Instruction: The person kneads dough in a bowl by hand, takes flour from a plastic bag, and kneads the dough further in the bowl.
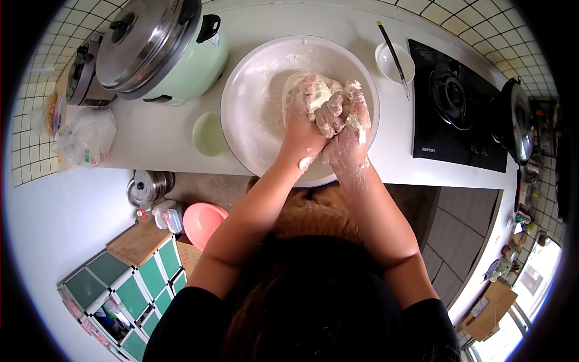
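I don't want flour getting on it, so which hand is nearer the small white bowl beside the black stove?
Right. Your right hand, inside the large round white basin, is on the side toward the bowl; your left hand, on the pale dough, is farther left.

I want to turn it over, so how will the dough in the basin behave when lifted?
The dough will probably sag rather than stay stiff, as it looks soft. It may well stick rather than slip, since bits cling to the left hand and right hand.
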Available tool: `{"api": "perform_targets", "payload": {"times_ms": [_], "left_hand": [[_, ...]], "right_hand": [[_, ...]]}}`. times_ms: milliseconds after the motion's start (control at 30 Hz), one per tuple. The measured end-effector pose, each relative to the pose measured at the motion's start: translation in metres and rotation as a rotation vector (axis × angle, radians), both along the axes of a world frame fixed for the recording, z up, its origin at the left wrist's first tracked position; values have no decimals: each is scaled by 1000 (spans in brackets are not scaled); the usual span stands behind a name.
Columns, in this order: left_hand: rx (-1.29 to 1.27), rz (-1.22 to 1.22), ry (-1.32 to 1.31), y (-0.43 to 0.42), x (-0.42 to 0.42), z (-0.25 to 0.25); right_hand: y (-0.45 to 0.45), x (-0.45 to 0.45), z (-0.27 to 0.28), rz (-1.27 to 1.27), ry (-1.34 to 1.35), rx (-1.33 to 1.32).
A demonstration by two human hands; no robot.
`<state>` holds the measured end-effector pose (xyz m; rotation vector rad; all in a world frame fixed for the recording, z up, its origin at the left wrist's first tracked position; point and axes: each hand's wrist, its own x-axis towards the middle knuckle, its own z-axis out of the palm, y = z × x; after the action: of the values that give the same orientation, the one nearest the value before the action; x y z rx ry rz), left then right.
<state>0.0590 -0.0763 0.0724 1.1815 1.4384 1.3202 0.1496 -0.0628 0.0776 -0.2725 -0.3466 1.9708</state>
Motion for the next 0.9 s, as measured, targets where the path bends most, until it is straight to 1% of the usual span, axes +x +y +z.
{"api": "perform_targets", "payload": {"times_ms": [33, 133, 167, 267, 300, 400, 500, 600, 700, 800, 833, 900], "left_hand": [[-24, -17, 11, -5, 3, 8], [-55, -186, -237, -9, 1, 2], [-105, -189, -264, -13, 0, 3], [-144, -270, 169, -14, -9, 13], [-161, -287, 203, -14, -13, 16], [-166, -232, 307, -15, -11, 17], [-5, -208, 573, -14, -15, 14], [100, -190, 665, -17, -17, 11], [110, -203, 677, -24, -19, 13], [131, -233, 748, -33, -22, 18], [179, -229, 766, -35, -24, 15], [139, -290, 787, -39, -30, 20]], "right_hand": [[-2, -4, 9, -127, -153, -199], [-4, -5, 21, -239, -407, -142], [-6, -10, 30, -381, -615, -186], [-11, -5, 28, -361, -820, -18], [-12, -6, 26, -404, -803, -26], [-19, -2, 35, -320, -899, -37], [-23, -1, 30, -349, -1035, 28], [-25, 3, 18, -364, -1142, 132], [-31, 4, 17, -337, -1175, 172], [-37, 5, 13, -297, -1212, 144], [-39, 7, 7, -290, -1231, 206], [-41, 7, 13, -202, -1245, 226]]}}
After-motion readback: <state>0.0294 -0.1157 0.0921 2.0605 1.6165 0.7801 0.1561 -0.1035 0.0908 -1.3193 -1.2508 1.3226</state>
